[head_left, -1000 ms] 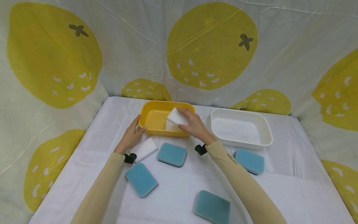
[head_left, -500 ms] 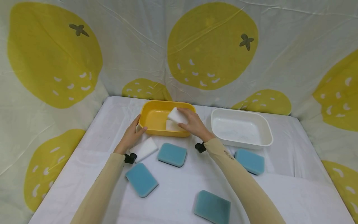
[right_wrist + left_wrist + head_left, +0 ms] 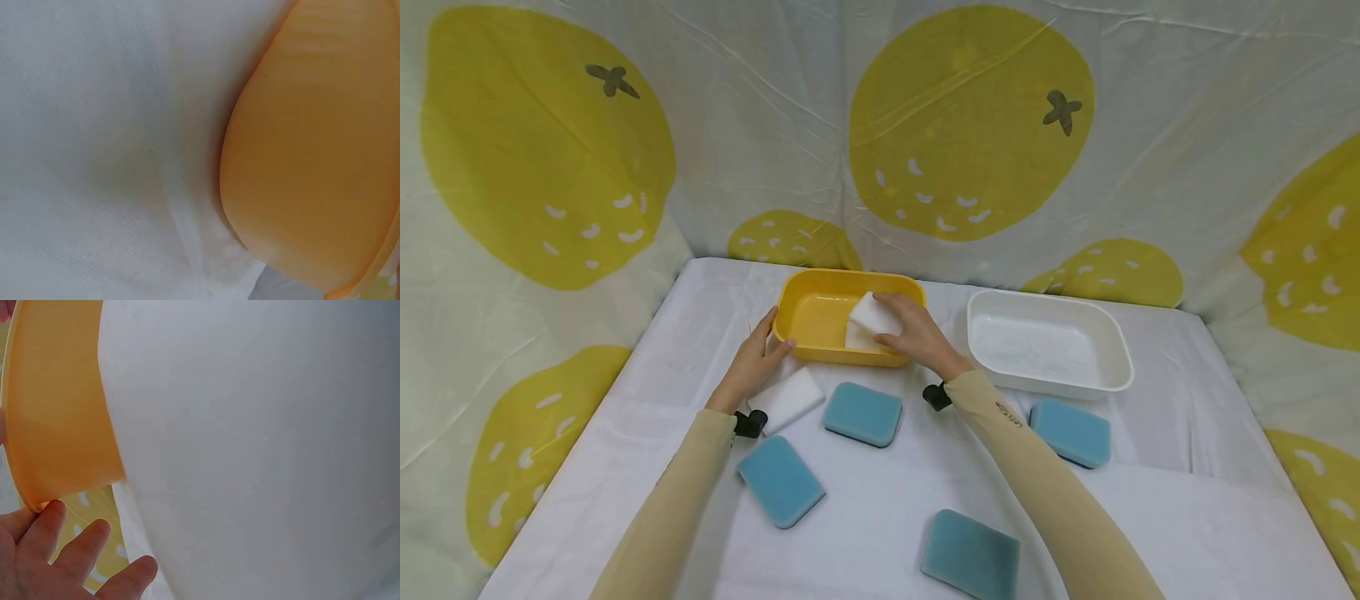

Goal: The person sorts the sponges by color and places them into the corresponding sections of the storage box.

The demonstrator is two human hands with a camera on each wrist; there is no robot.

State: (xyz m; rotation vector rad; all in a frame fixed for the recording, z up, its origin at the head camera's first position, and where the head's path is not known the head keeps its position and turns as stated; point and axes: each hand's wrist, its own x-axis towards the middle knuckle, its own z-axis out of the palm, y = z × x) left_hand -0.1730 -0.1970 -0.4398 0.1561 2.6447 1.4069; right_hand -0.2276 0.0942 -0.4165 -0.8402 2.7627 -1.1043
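Note:
My left hand holds the left front corner of the yellow plastic tub, its thumb at the rim and its fingers along the outer side. In the left wrist view its fingers are spread, one fingertip at the tub's rim. Inside the tub's right half, my right hand grips a white sponge between thumb and fingers. Below that one lies another white sponge, partly covered. The right wrist view has only the tub's outer wall and white cloth; the hand is out of that frame.
To the right stands a white plastic tub. Blue sponges with dark undersides lie about: one in the middle, one at left, one near the front, one at right. A white sponge lies beside the left wrist.
My right hand has lowered slightly into the yellow tub with the white sponge, toward the one beneath. The left hand stays at the tub's corner.

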